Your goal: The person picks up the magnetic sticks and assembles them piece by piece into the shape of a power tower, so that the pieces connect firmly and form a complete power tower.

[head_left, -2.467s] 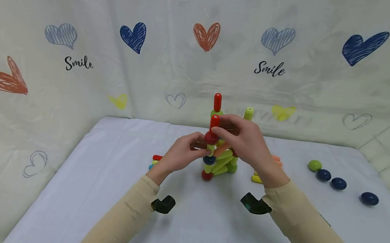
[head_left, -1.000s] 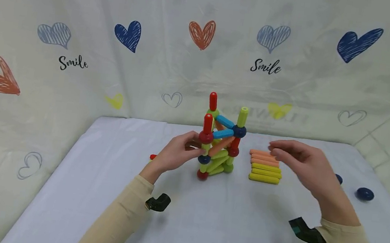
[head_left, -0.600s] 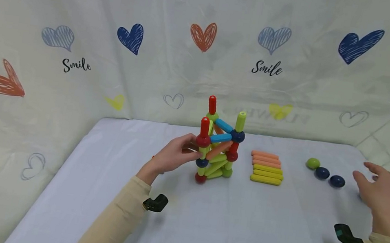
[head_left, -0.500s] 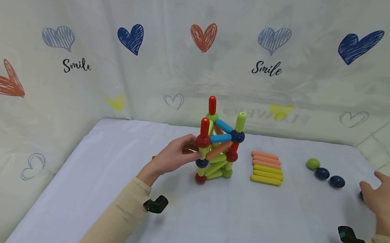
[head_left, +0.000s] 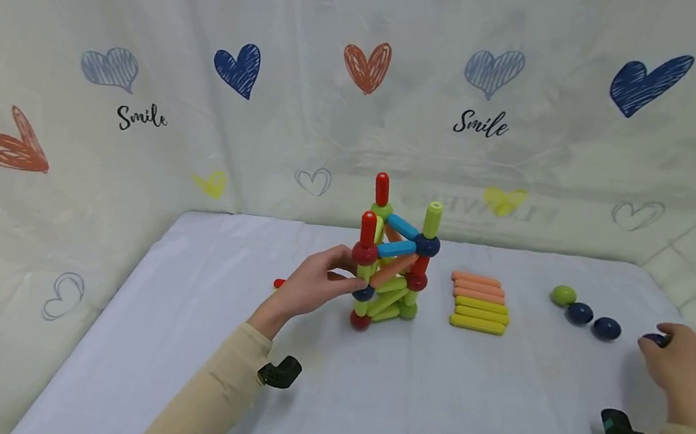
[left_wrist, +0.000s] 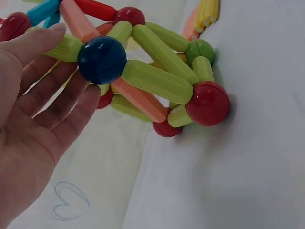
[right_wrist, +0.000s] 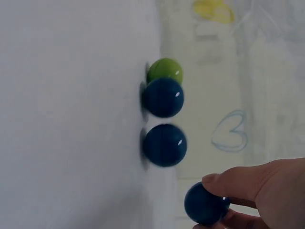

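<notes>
A tower of magnetic sticks and balls (head_left: pixel 387 303) stands on the table in the head view, three upright sticks at its top. My left hand (head_left: pixel 316 282) pinches a green stick (left_wrist: pixel 64 49) on the tower's near left post. In the left wrist view its thumb lies over that stick, just above a dark blue ball (left_wrist: pixel 102 60), with the fingers behind. Far to the right, my right hand (head_left: pixel 693 374) holds a loose dark blue ball (right_wrist: pixel 206 204) between thumb and fingers. In the right wrist view that ball looks raised off the table.
A green ball (head_left: pixel 563 296) and two dark blue balls (head_left: pixel 607 329) lie in a line left of my right hand. Orange sticks (head_left: pixel 476 287) and yellow sticks (head_left: pixel 479 315) lie side by side right of the tower. A red stick end (head_left: pixel 279 283) shows behind my left wrist.
My right hand has left the red stick on the tower's near left post, travelled to the far right and taken hold of a dark blue ball. My left hand stays at the tower.
</notes>
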Demonstrator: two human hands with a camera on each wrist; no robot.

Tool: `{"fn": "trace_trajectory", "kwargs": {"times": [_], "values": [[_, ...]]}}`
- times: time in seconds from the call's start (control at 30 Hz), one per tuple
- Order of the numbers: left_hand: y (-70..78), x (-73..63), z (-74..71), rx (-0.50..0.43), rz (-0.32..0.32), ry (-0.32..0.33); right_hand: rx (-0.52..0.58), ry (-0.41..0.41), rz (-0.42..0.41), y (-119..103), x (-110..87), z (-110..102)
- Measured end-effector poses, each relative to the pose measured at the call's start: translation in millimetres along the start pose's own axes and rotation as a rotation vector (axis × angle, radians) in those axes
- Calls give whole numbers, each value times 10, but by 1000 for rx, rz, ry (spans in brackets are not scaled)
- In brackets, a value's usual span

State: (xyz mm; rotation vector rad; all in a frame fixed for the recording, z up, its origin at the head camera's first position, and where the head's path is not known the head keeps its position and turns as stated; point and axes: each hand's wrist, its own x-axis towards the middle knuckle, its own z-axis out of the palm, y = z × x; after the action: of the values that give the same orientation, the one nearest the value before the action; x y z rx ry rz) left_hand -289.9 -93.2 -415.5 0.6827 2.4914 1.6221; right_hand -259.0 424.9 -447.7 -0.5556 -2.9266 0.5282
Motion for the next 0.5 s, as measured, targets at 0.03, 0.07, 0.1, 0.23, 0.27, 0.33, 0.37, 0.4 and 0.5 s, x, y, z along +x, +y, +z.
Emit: {"fn": "trace_trajectory", "kwargs": {"times": [0.03,0.07,0.1,0.23,0.27,0.33,0.37,0.4,0.5], "values": [[-5,-2,2,-1,4,5,29,14,8,-73,-24,-26],[-14,-1,3,-4,11,12,63,25,7,-150,-47,-55],[-20,-1,3,-9,19,20,103,31,-2,-235,-68,-83],[-43,-5,1,-37,42,52,274,-11,-109,-607,-151,-197],[-48,-6,1,-48,48,60,313,-24,-141,-715,-176,-219],[-51,-8,5,-68,51,80,380,-57,-209,-931,-233,-267],[-48,-11,8,-81,59,93,406,-71,-233,-1043,-266,-288],[-46,-12,12,-95,72,107,436,-80,-263,-1156,-299,-313],[-21,-18,28,-140,126,163,517,-112,-326,-1479,-407,-383]]}}
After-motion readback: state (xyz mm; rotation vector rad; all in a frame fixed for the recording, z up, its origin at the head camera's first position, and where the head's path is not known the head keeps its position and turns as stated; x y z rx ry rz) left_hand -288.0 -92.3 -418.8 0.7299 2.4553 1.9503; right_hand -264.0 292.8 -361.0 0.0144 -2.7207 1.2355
